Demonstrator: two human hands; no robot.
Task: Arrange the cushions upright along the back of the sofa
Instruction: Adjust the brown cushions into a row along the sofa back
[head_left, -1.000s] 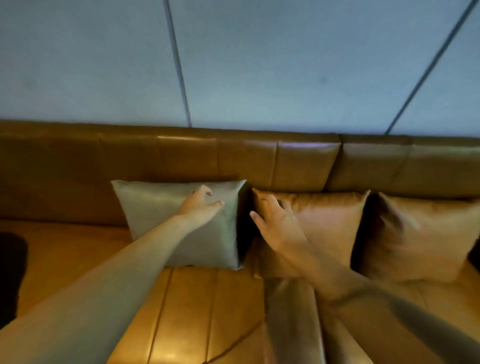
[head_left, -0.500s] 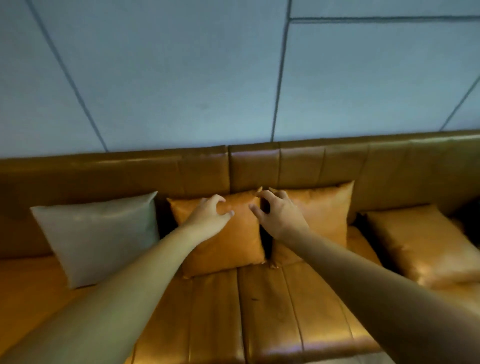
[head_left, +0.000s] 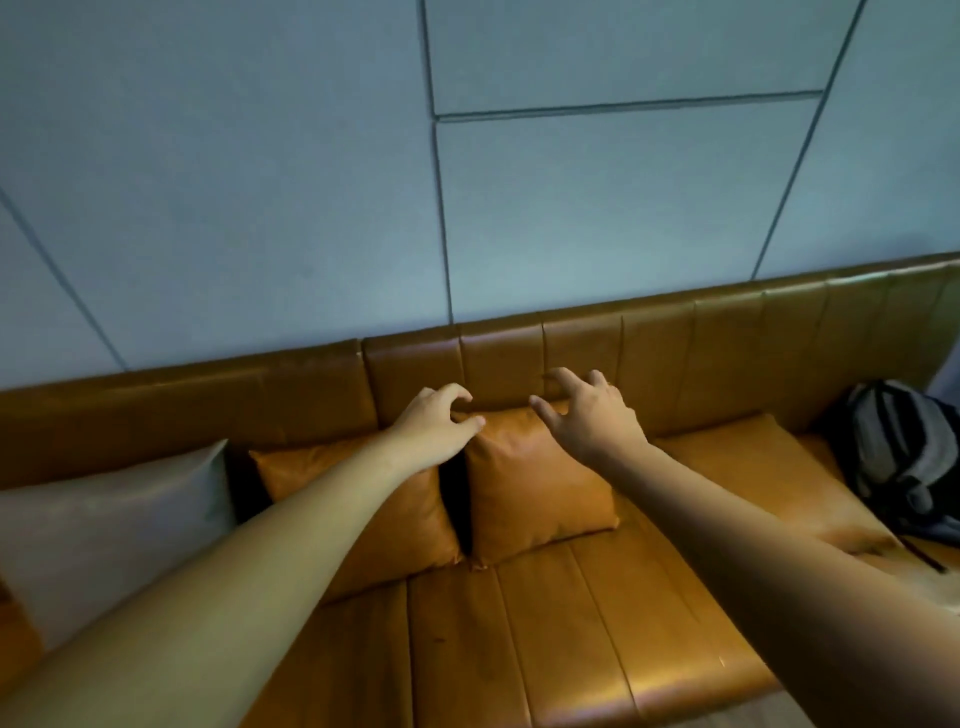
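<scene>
Two hands, left (head_left: 434, 423) and right (head_left: 589, 415), open with curled fingers over upright tan cushion (head_left: 535, 493)

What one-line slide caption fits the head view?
Both hands, left hand and right hand, reach over upright tan cushions on a leather sofa; one cushion lies flat.

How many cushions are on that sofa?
4. A grey cushion far left, two orange cushions upright mid-sofa, and one orange cushion lying flat right, beside a backpack. More may lie beyond view.
</scene>
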